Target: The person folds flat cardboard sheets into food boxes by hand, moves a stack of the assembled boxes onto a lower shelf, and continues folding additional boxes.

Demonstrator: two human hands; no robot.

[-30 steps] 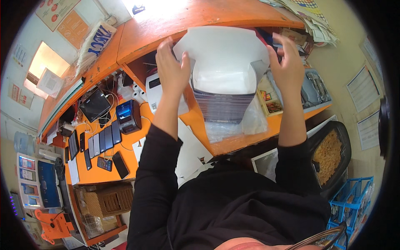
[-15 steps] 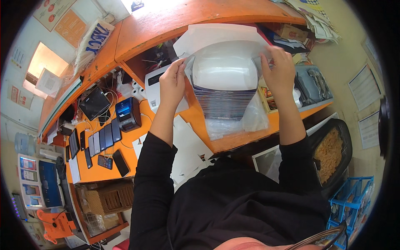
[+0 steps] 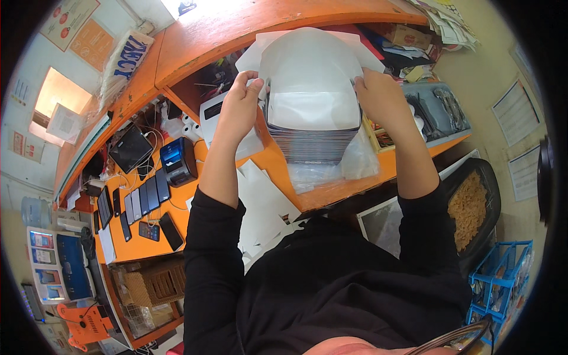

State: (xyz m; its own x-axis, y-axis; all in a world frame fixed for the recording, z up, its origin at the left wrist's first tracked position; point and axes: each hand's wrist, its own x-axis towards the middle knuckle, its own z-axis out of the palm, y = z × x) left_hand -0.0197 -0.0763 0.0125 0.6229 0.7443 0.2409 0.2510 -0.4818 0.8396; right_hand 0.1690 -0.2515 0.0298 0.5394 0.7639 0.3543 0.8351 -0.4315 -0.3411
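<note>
A tall stack [image 3: 313, 147] of white-faced card blanks with dark edges lies on clear plastic wrap [image 3: 331, 176] on the orange desk. On top, a glossy white card blank [image 3: 310, 68] has its far part curving up. My left hand [image 3: 239, 100] is closed at its left side, thumb and fingers pinching near the edge. At its right side my right hand [image 3: 378, 97] is closed too, its fingertips partly hidden behind the card. Paler flaps [image 3: 251, 56] spread out beyond the far edge of the stack.
Left of the stack stands a white box-shaped device [image 3: 216, 118]. Several phones [image 3: 145, 195] and a blue-black machine [image 3: 178, 161] occupy the desk's left part. Loose white sheets [image 3: 263, 204] lie before me. A grey tray [image 3: 438, 109] sits at right, an orange shelf edge [image 3: 284, 26] beyond.
The top card's raised sides have flattened, and its far part now arches higher over the stack. Both hands have shifted slightly left, staying at the card's two sides.
</note>
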